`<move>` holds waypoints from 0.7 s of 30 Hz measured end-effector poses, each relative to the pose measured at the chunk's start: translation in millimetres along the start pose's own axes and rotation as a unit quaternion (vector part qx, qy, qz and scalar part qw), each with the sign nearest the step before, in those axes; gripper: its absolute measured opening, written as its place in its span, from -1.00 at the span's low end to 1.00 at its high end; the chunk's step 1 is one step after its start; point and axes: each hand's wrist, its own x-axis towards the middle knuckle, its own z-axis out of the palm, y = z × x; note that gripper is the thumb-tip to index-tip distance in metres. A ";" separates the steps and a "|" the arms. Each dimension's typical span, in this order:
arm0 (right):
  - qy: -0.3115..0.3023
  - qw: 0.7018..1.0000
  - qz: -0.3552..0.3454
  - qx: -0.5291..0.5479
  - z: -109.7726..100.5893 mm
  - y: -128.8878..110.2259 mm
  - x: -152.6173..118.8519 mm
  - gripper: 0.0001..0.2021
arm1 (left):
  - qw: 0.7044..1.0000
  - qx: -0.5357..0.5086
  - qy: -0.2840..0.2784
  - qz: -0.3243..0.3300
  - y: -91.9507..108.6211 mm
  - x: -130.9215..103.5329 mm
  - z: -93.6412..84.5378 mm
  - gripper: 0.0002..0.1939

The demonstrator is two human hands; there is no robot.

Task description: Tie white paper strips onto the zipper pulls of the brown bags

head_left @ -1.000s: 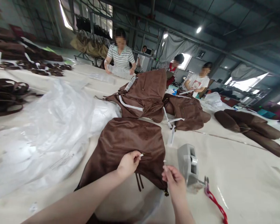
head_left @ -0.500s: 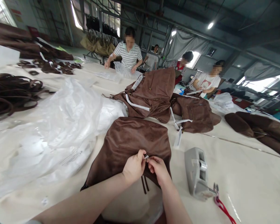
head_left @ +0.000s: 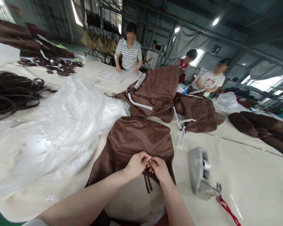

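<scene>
A brown leather-look bag (head_left: pixel 141 133) lies flat before me, its curved strap looping toward the table's near side. Over the bag's lower edge my left hand (head_left: pixel 137 164) and my right hand (head_left: pixel 159 169) meet, fingertips almost touching. Between them, both pinch a small white strip (head_left: pixel 149 158); what it wraps or covers is hidden by the fingers. Two thin dark cords (head_left: pixel 148 184) hang below the hands, over the pale surface inside the strap loop.
To the right stand a grey tape dispenser (head_left: pixel 199 172) and small cutters with a red cord (head_left: pixel 223 202). Clear plastic bags (head_left: pixel 70 119) spread at left. More brown bags (head_left: pixel 160 91) lie ahead, dark straps (head_left: pixel 11 91) far left. Co-workers (head_left: pixel 129 51) stand across the table.
My fingers have drawn closer together around the white strip, covering the metal piece beside it. Across the table, the co-worker in stripes has moved both hands lower onto the plastic.
</scene>
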 end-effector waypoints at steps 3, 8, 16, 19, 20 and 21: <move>0.025 1.000 -0.003 0.014 5.0 3.0 3.9 -0.80 | 0.995 0.065 0.027 0.067 3.5 -6.3 1.6 -0.79; 0.052 0.996 0.016 0.072 6.5 2.2 2.3 -0.84 | 0.975 0.168 0.069 0.125 9.2 -13.9 -0.1 -0.81; -0.009 0.971 0.059 0.231 6.6 -6.9 -8.9 -0.75 | 0.946 0.272 0.064 0.163 7.5 -21.8 5.1 -0.82; -0.035 0.949 0.067 0.307 5.5 -5.5 -10.0 -0.73 | 0.955 0.231 0.118 0.145 4.0 -20.9 8.3 -0.78; -0.041 0.942 0.067 0.325 5.0 -4.4 -9.8 -0.73 | 0.955 0.228 0.132 0.136 3.6 -20.6 8.4 -0.79; -0.043 0.939 0.065 0.334 4.6 -3.1 -9.5 -0.72 | 0.954 0.233 0.137 0.128 3.8 -20.3 8.1 -0.82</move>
